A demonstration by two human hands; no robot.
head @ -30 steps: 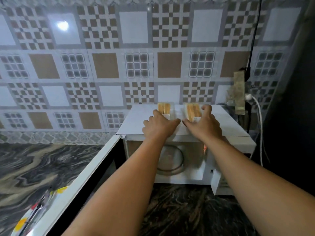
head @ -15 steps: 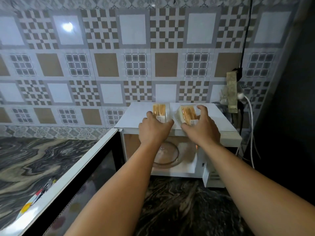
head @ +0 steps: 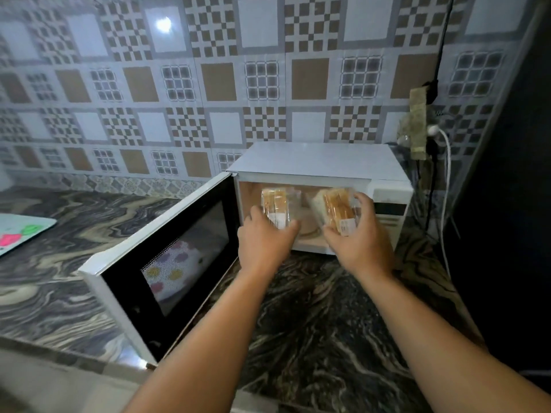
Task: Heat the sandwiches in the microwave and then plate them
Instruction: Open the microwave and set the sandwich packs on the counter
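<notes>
Two wedge-shaped sandwiches in clear plastic packs are held at the mouth of the microwave, one in each hand. The left packed sandwich (head: pixel 275 208), golden-brown bread edges upright with a white label low on its face, is gripped by the left hand (head: pixel 265 244), thumb on the right side and fingers on the left. The right packed sandwich (head: pixel 338 210), tilted with its top leaning left and carrying a small white label at its lower corner, is gripped by the right hand (head: pixel 357 242), fingers curled over its right edge. Both packs sit in front of the cavity opening; whether either has passed inside cannot be told. The hands are apart, side by side.

The boxy white microwave oven (head: pixel 319 158) stands on the countertop with its cavity lit a warm tan. A round turntable (head: pixel 307 231) is partly visible low between the hands. The white-framed microwave door with a dark glass window (head: pixel 167 263) is swung fully open to the left; its perforated screen reflects pale coloured blobs.

The glossy dark marble-patterned countertop (head: pixel 313 323) swirls in black, grey and beige. At far left lies one pale flat mat with pink and green shapes (head: pixel 18 234). Behind is a wall of square patterned tiles (head: pixel 208 84) in white, brown and grey checks. At right, a wall socket with a white plug and cable (head: pixel 436 135).
</notes>
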